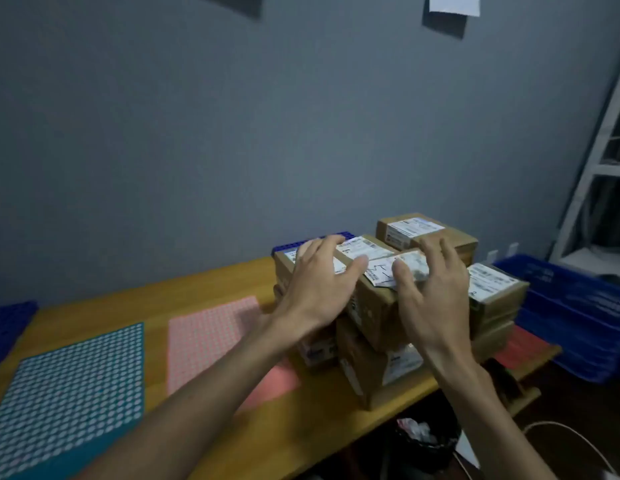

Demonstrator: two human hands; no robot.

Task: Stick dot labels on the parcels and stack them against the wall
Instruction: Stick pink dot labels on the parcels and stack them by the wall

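The top parcel (372, 306) is lying askew on the pile (364, 368) near the wall (232, 133), at the worktop's (215, 285) right end. You are bracketing it with left hand (319, 282) and right hand (436, 296) spread wide, clasping nothing; be squaring it evenly from both sides.

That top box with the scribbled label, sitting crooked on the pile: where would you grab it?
Probably by its opposite side faces, one hand coming in from the left and one from the right. The top parcel is a boxy block lying askew on the stack, so its sides stand exposed. The left hand and right hand are spread above it.
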